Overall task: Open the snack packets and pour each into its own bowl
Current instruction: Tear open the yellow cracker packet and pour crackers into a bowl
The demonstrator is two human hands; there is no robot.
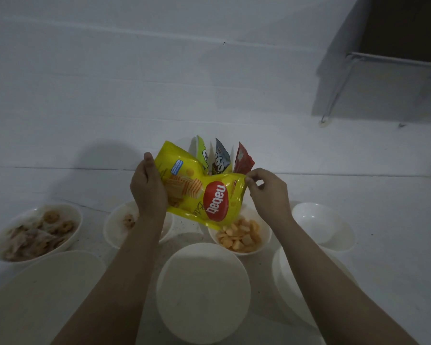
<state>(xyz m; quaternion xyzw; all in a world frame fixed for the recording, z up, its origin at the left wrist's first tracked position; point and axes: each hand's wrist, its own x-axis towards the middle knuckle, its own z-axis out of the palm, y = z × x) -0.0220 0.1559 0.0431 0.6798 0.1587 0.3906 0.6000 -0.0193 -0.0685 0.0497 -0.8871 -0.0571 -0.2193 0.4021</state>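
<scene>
The glossy yellow foil wafer packet with a red oval logo (202, 188) hangs in the air between both hands, its long axis slanting from upper left to lower right. The left hand (147, 188) wraps the packet's left side, fingers curled behind and thumb along its edge. The right hand (266, 192) pinches the packet's upper right corner between thumb and forefinger, the other fingers loosely curled. The seal looks unbroken, so the opening step seems in hand; the tear would likely start at that pinched corner and run toward the left hand.

Directly below the pinch sits a white round bowl of orange puffed snacks (240, 236), already filled. The nearest bare one is the large white bowl (203, 277) below the packet and toward the person; a small empty white bowl (316, 220) lies right of the right hand. Just behind the held packet stand three more packets (222, 158), green, grey and red, upright and close enough to be knocked.
</scene>
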